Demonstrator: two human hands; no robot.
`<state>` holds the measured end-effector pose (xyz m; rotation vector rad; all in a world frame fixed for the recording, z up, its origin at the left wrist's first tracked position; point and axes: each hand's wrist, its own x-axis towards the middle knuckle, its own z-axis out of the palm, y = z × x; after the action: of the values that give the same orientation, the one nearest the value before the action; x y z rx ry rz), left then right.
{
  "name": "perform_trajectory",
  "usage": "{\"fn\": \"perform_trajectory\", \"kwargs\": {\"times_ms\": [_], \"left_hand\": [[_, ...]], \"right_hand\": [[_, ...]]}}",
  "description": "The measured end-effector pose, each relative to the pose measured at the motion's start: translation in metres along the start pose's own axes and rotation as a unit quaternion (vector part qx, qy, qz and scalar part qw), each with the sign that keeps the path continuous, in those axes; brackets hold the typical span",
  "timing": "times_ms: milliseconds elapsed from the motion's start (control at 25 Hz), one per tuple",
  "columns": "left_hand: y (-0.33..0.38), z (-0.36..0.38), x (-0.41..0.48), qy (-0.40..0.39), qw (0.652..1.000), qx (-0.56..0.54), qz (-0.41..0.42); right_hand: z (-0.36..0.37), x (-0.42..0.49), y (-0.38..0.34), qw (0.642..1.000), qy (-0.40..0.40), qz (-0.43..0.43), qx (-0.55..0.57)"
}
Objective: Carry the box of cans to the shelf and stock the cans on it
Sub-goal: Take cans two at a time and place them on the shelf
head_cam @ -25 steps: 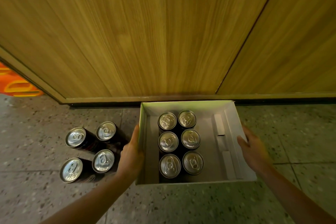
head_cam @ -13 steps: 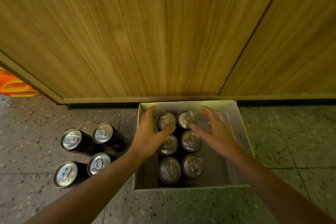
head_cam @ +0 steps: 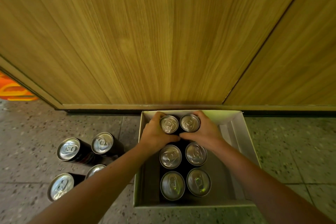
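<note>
The left hand (head_cam: 154, 133) wraps its fingers around the far-left can (head_cam: 169, 124) in the box (head_cam: 243, 132). The right hand (head_cam: 205, 131) curls likewise around the far-right can (head_cam: 189, 122). Four more cans (head_cam: 183, 169) stand nearer the wrists.

I count six cans (head_cam: 170, 156) standing in one box (head_cam: 251, 143), in three rows of two. Four more cans (head_cam: 68, 148) stand on the floor beside it, ten in all. My two hands are in view.

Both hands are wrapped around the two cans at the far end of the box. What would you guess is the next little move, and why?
Probably lift that pair straight up and out. The left hand wraps the far-left can, the right hand the far-right can; thumbs meet in front. Four cans stand on the floor beside the box.
</note>
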<state>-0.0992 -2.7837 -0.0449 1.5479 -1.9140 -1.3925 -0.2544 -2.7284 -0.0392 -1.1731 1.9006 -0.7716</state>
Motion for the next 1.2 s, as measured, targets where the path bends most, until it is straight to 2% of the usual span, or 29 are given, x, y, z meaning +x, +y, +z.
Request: {"fn": "perform_trajectory", "kwargs": {"times_ms": [80, 200, 280, 440, 560, 680, 920, 1040, 1200], "left_hand": [[-0.005, 0.002, -0.001, 0.011, 0.999, -0.046, 0.018], [-0.008, 0.006, 0.000, -0.020, 0.991, -0.130, 0.028], [-0.009, 0.008, 0.000, -0.031, 0.989, -0.145, 0.030], [-0.006, 0.003, -0.001, -0.020, 0.988, -0.144, 0.043], [0.032, -0.019, -0.017, -0.008, 0.985, -0.156, 0.068], [0.116, -0.069, -0.048, 0.004, 0.982, -0.161, 0.095], [0.353, -0.213, -0.144, 0.028, 0.966, -0.205, 0.156], [0.472, -0.278, -0.205, 0.031, 0.955, -0.198, 0.217], [0.613, -0.357, -0.275, 0.040, 0.944, -0.202, 0.257]], "right_hand": [[-0.001, -0.001, 0.005, 1.000, 0.000, -0.022, 0.010], [-0.002, 0.007, 0.013, 0.999, -0.038, -0.027, -0.005], [-0.002, 0.009, 0.016, 0.998, -0.041, -0.041, 0.008], [-0.002, 0.003, 0.012, 0.997, 0.005, -0.074, 0.032], [-0.027, -0.009, -0.026, 0.993, 0.032, -0.099, 0.050], [-0.080, -0.035, -0.108, 0.990, 0.038, -0.120, 0.070], [-0.225, -0.123, -0.333, 0.974, 0.078, -0.168, 0.132], [-0.296, -0.178, -0.446, 0.962, 0.094, -0.207, 0.153], [-0.386, -0.243, -0.585, 0.944, 0.122, -0.243, 0.186]]}}
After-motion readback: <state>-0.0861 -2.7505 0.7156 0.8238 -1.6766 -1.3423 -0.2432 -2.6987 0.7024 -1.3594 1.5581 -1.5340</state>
